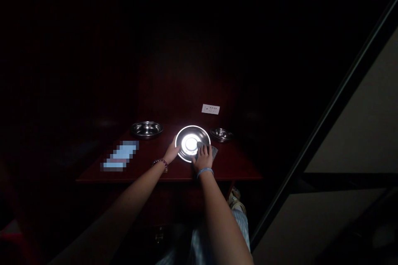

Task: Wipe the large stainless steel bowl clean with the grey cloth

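Note:
A shiny steel plate [186, 134] lies on a dark red table [236, 165], lit brightly in its middle. My left hand [171, 153] grips the plate's left rim, fingers curled on it. My right hand [203, 157] presses a grey cloth [214, 150] down onto the plate's right side, fingers closed over the cloth. A beaded bracelet is on my left wrist and a light blue band on my right wrist.
A steel bowl [146, 129] stands at the back left and a smaller steel dish [221, 134] at the right. A blurred pale blue object [120, 156] lies at the left. A white wall socket [210, 109] sits behind. The surroundings are dark.

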`<action>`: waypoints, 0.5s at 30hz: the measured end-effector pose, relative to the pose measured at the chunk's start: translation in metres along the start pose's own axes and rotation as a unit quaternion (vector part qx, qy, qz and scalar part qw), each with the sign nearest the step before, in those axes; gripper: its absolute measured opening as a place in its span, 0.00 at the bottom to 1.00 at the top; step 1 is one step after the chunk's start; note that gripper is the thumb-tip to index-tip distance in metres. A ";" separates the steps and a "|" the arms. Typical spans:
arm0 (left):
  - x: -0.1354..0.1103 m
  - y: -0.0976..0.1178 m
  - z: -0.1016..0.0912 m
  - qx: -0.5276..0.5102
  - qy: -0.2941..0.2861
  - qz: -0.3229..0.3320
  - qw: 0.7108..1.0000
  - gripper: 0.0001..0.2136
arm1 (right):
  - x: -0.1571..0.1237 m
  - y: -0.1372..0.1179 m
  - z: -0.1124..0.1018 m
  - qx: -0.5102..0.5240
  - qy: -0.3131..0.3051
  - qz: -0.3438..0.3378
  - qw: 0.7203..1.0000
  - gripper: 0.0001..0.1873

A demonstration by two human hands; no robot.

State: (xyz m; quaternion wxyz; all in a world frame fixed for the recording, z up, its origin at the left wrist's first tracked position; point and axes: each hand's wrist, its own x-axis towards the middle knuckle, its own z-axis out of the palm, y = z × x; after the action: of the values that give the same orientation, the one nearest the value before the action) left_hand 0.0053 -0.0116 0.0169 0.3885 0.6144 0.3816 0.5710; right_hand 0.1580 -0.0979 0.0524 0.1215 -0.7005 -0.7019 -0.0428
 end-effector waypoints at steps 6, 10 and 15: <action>-0.002 0.004 0.001 0.001 -0.021 0.005 1.000 0.22 | -0.008 -0.017 0.003 0.011 -0.059 0.019 0.998 0.38; -0.005 0.008 0.002 0.012 -0.029 -0.006 1.000 0.24 | -0.014 -0.031 -0.003 0.050 -0.104 0.012 0.993 0.39; -0.005 0.007 0.001 0.001 -0.041 0.019 0.999 0.32 | -0.017 -0.042 -0.005 0.100 -0.133 0.001 0.986 0.37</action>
State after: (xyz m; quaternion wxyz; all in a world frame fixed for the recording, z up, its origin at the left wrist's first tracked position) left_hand 0.0063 -0.0193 0.0210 0.3925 0.6442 0.3544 0.5525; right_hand 0.1161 -0.1159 0.0576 0.0960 -0.6852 -0.7117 0.1213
